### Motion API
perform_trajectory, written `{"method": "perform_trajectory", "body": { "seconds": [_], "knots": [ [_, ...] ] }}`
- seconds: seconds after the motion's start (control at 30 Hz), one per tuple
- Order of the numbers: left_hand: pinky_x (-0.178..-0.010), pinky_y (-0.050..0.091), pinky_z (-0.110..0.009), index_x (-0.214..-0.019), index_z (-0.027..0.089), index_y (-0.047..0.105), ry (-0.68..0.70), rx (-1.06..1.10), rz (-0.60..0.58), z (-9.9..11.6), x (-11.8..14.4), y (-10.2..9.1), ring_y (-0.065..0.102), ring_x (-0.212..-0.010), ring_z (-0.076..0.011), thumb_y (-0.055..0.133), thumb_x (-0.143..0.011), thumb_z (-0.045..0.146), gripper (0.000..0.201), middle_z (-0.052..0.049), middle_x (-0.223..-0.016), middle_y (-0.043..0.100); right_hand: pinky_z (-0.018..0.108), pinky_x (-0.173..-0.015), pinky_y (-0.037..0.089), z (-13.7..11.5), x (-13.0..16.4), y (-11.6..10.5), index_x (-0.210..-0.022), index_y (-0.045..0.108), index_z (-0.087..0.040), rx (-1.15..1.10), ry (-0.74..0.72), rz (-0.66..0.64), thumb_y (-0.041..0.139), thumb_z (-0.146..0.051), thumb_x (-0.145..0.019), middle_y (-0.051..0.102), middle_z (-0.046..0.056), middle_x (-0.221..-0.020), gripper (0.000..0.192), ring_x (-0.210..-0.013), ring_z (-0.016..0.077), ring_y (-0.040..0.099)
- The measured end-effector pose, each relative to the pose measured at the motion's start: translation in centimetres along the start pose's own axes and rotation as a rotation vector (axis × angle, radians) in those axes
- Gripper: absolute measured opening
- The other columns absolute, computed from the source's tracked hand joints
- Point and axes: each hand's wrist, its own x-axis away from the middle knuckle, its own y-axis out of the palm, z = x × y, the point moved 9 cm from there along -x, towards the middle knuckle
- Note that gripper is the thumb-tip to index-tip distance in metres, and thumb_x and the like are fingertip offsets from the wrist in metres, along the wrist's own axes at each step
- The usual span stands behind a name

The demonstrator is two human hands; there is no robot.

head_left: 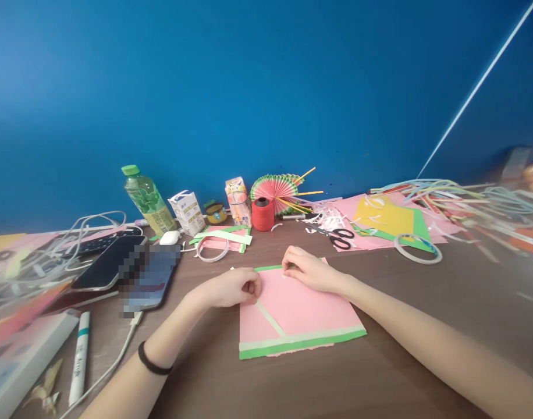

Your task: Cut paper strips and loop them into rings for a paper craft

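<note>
A sheet of pink paper (310, 311) with green edges lies on the table in front of me. A pale band runs along its near green edge. My left hand (237, 288) is closed at the sheet's left side, fingers curled around a narrow pale strip (272, 320). That strip slants across the paper to the near edge; its other end shows beyond the hand. My right hand (308, 270) rests over the far part of the sheet, thumb and fingertips pinched together. A tiny white bit shows at those fingertips, too small to name.
Behind the paper stand a red thread spool (263, 215), a folded paper fan (275, 192), a small carton (187, 212) and a green bottle (148, 201). Scissors (341, 238) and a tape roll (418, 250) lie right. Phones (112, 265), cables and a marker (80, 358) crowd the left.
</note>
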Motion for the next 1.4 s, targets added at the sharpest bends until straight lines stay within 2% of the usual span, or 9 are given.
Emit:
{"method": "perform_trajectory", "body": {
  "seconds": [0.23,0.43,0.6,0.8,1.0,1.2,1.4],
  "knots": [
    [-0.057,0.035,-0.021,-0.073,0.018,0.051,-0.010,0.003,-0.005,-0.1,-0.1,0.1,0.044,-0.065,-0.0108,0.048,-0.065,0.020,0.009,0.001,-0.077,0.047,0.026,-0.069,0.035,0.0,0.1,0.0,-0.072,0.043,-0.019,-0.014,0.009,0.009,0.044,-0.017,-0.081,0.047,0.000,-0.082,0.010,-0.081,0.0140,0.046],
    [-0.058,0.035,-0.021,-0.072,0.018,0.051,-0.006,0.002,-0.015,0.0,0.0,0.1,0.043,-0.065,-0.0107,0.048,-0.065,0.019,0.008,0.001,-0.077,0.047,0.027,-0.069,0.036,1.8,-0.3,-0.1,-0.073,0.042,-0.020,-0.120,0.046,0.106,0.043,-0.018,-0.080,0.045,0.000,-0.082,0.008,-0.074,0.0130,0.046],
    [-0.057,0.034,-0.021,-0.069,0.017,0.050,-0.010,0.000,-0.043,0.4,0.2,0.0,0.043,-0.064,-0.0106,0.048,-0.064,0.018,0.005,0.001,-0.075,0.047,0.028,-0.069,0.037,3.7,-0.5,-1.9,-0.071,0.043,-0.019,-0.158,0.149,0.277,0.043,-0.020,-0.080,0.044,0.000,-0.079,0.009,-0.072,0.0133,0.047],
    [-0.055,0.035,-0.021,-0.068,0.018,0.051,-0.039,0.003,-0.077,-0.1,0.4,0.4,0.044,-0.063,-0.0105,0.049,-0.062,0.019,0.007,0.002,-0.074,0.048,0.027,-0.067,0.038,3.9,-0.6,-4.2,-0.072,0.047,-0.018,-0.145,0.149,0.397,0.045,-0.024,-0.079,0.046,0.001,-0.075,0.009,-0.070,0.0136,0.048],
    [-0.053,0.034,-0.021,-0.066,0.018,0.050,-0.078,-0.034,-0.104,-0.5,0.6,0.6,0.046,-0.063,-0.0113,0.050,-0.058,0.018,0.007,0.002,-0.071,0.050,0.026,-0.058,0.037,6.6,-0.7,-2.6,-0.063,0.056,-0.017,-0.042,0.277,0.250,0.055,-0.025,-0.069,0.052,0.000,-0.066,0.010,-0.058,0.0126,0.048],
    [-0.051,0.032,-0.021,-0.073,0.020,0.047,-0.122,-0.001,-0.066,-0.7,0.8,0.2,0.046,-0.061,-0.0113,0.048,-0.061,0.018,0.012,0.004,-0.067,0.050,0.026,-0.059,0.038,7.1,-0.6,-2.8,-0.074,0.059,-0.019,-0.081,0.282,0.313,0.047,-0.025,-0.074,0.061,0.001,-0.071,0.013,-0.060,0.0138,0.051],
    [-0.051,0.032,-0.021,-0.077,0.019,0.048,-0.118,-0.011,-0.036,-0.7,0.6,0.2,0.045,-0.061,-0.0111,0.046,-0.062,0.018,0.015,0.003,-0.070,0.050,0.027,-0.059,0.037,6.3,-0.7,-2.5,-0.069,0.057,-0.019,0.009,0.195,0.288,0.052,-0.028,-0.073,0.053,0.000,-0.066,0.011,-0.062,0.0140,0.048]
  ]
}}
